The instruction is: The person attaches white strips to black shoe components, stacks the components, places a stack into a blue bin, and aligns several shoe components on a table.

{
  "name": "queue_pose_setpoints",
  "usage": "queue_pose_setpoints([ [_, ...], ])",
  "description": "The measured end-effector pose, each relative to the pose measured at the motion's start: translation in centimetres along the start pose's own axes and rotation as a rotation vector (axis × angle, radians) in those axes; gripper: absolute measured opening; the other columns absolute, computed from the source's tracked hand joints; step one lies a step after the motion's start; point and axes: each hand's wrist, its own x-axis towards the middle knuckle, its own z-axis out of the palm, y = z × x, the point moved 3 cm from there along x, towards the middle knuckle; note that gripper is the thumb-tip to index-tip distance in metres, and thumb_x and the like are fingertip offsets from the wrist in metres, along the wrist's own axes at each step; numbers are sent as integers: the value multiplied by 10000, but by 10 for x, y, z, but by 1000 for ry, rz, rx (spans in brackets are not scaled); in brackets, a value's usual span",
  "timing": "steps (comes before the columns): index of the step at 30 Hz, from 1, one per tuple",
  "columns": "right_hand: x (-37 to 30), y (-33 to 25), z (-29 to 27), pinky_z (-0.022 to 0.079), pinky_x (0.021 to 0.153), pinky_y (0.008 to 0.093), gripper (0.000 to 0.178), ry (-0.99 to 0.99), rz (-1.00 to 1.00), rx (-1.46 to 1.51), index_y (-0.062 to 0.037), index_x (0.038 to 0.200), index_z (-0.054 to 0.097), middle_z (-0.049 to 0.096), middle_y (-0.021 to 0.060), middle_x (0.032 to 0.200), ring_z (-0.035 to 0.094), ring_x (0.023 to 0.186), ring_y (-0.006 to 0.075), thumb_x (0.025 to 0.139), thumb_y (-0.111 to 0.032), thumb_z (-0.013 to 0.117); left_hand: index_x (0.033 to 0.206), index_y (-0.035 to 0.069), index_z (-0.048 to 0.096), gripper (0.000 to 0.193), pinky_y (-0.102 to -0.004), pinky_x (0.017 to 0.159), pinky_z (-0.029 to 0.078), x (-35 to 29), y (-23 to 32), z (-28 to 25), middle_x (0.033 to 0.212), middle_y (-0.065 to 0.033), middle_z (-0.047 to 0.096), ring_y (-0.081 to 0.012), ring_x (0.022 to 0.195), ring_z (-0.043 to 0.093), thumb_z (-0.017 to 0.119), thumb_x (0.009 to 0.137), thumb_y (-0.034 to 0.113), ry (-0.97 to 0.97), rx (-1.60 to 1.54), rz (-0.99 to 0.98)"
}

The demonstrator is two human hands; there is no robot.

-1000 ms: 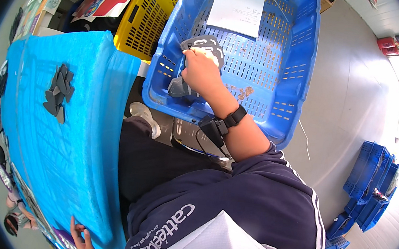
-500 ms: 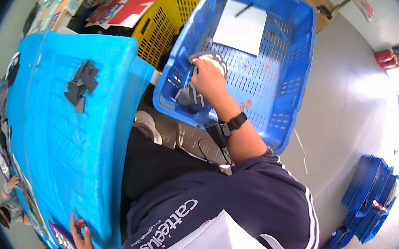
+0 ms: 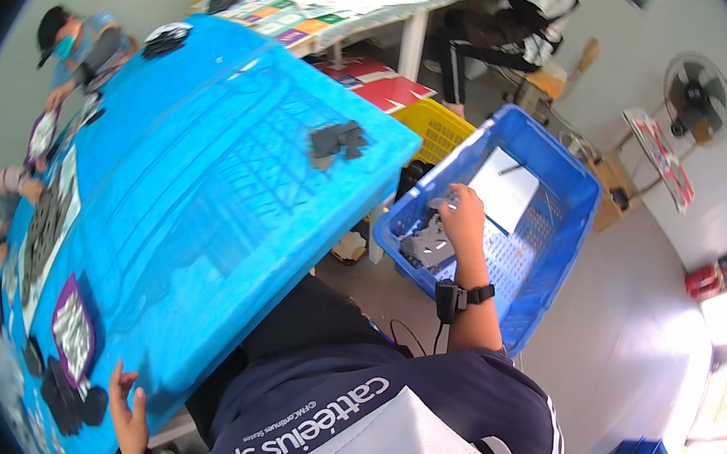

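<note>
My right hand reaches into a blue plastic crate. Its fingers curl down just above flat grey pieces, some with light markings, lying at the crate's near left corner. Whatever the fingertips grip is mostly hidden, though a pale grey edge shows beside them. Over the front part of the blue-covered table, my left hand is open with its fingers apart and nothing in it. Close by on its left are a purple-edged silvery packet and dark flat pieces.
A small heap of dark grey pieces lies at the table's right corner. White paper with a black pen sits in the crate. Behind it is a yellow crate. Co-workers sit along the table's far left side.
My view has swung left, showing more of the table and room. My right hand stays in the crate above the grey pieces. The left hand's fingers have spread and lifted.
</note>
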Motion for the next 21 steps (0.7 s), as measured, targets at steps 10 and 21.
queue_pose_setpoints([
  [10, 14, -99, -22, 464, 899, 423, 260, -97, -174, 92, -47, 1107, 669, 675, 177, 1074, 615, 1024, 358, 867, -141, 632, 1378, 28, 516, 443, -321, 960, 458, -81, -60, -28, 1140, -93, 645, -171, 1065, 598, 614, 948, 73, 323, -142, -50],
  [21, 3, -203, -37, 192, 1195, 458, 647, 129, -527, -36, 17, 1541, 170, 178, 231, 1602, 187, 1483, 377, 1036, -271, 453, 1334, 31, 561, 370, -294, 922, 473, -130, -112, -63, 1080, -88, 682, -151, 1013, 631, 596, 971, 93, 613, -344, -95],
])
